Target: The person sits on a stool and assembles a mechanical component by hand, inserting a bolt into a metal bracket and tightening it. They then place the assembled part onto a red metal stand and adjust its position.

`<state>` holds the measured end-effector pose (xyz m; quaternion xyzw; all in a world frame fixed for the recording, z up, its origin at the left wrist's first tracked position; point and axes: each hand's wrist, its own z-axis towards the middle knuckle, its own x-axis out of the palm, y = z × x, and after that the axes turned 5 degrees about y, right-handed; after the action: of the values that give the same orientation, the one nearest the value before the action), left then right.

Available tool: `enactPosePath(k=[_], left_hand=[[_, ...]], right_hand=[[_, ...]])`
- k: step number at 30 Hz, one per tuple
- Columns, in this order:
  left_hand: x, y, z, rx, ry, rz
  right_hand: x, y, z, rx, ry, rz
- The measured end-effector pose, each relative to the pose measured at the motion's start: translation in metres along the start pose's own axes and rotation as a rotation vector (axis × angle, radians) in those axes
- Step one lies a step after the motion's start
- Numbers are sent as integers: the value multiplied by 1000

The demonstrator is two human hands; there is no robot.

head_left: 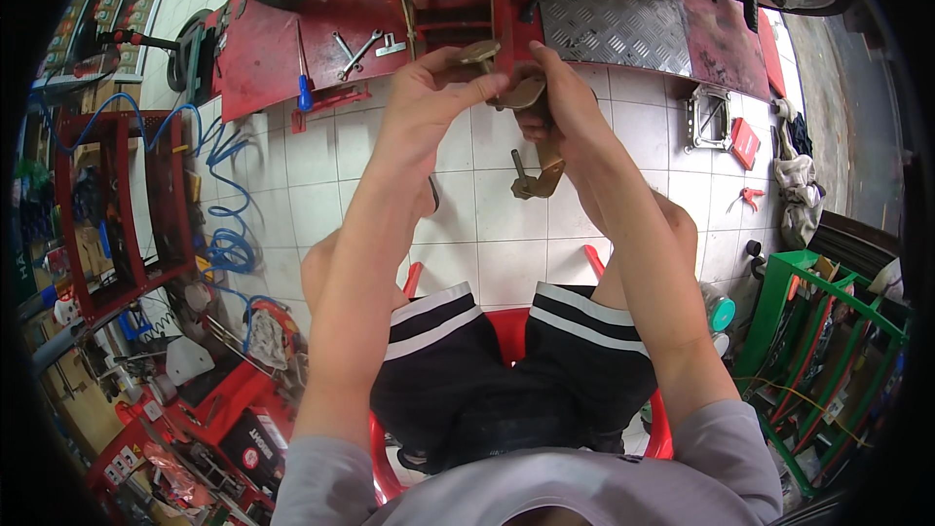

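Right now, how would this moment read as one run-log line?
left hand: pinching tan metal piece | right hand: gripping bent tan metal part | pieces joined: cannot tell | red platform: blue-handled screwdriver, wrenches

Both arms, bare below the upper arm, stretch forward from the lower edge, the left forearm (pixel 360 253) and right forearm (pixel 648 244) slanting inward so that the hands come close together near the top centre. The left hand (pixel 429 90) is closed in a pinch — its thumb (pixel 477 92) extended toward the right, its index finger bent opposite. The right hand (pixel 573 102) is curled in a grip, its thumb raised and angled leftward, its lower fingers (pixel 534 125) folded under and partly hidden. Bent knees spread to either side — both partly covered by the forearms.
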<state>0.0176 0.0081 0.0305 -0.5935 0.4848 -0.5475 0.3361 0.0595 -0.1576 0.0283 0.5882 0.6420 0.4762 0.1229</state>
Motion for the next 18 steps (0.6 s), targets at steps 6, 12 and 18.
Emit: enactPosePath(k=[6, 12, 18], left_hand=[[-4, 1, 1, 25, 60, -14], [1, -5, 1, 1, 53, -20], [-3, -3, 1, -23, 13, 137]], right_hand=[[-1, -3, 2, 15, 0, 68], [-4, -3, 4, 4, -1, 66], [-4, -4, 4, -7, -12, 12]])
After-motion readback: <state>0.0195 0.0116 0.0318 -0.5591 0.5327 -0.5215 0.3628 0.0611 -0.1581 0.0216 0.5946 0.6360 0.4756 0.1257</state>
